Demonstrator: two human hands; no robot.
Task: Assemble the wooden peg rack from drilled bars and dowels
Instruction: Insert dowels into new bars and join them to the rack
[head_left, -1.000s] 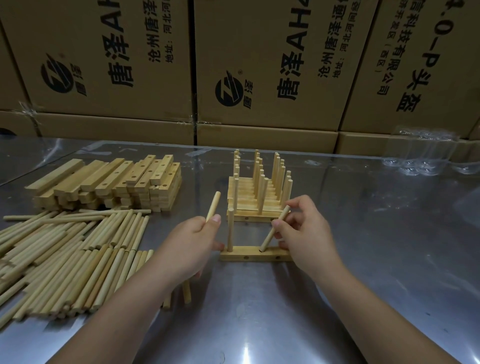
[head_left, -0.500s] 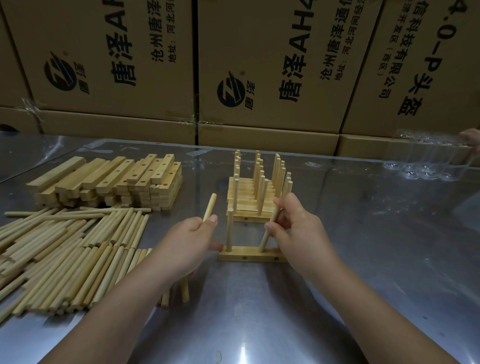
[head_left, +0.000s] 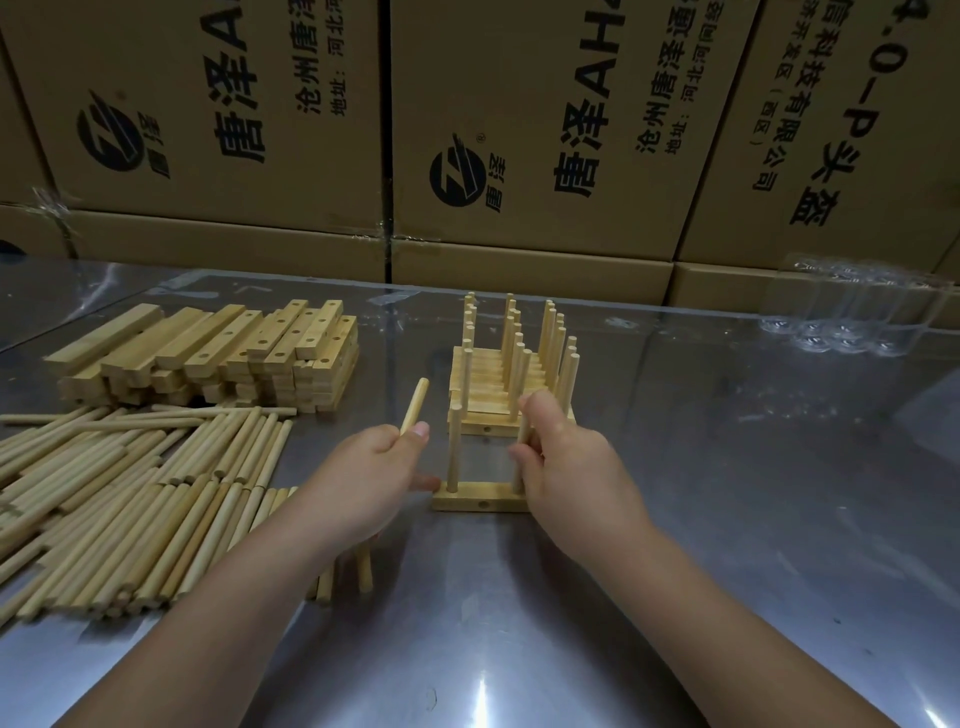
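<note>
A drilled wooden bar (head_left: 480, 502) lies on the metal table in front of me. One dowel (head_left: 454, 449) stands upright in its left hole. My right hand (head_left: 563, 467) grips a second dowel (head_left: 522, 452) standing nearly upright at the bar's right end. My left hand (head_left: 363, 478) holds a loose dowel (head_left: 414, 406) that points up and away, and one of its fingers touches the bar's left end. Behind the bar stand several finished peg racks (head_left: 511, 379) in a row.
A stack of drilled bars (head_left: 218, 358) sits at the back left. Several loose dowels (head_left: 119, 499) lie spread at the left. Cardboard boxes (head_left: 519, 130) wall off the table's far edge. Clear plastic packaging (head_left: 852, 306) lies at the back right.
My right hand has swung its dowel from a slant to nearly upright at the bar's right end. My left hand has stayed at the bar's left end with its dowel.
</note>
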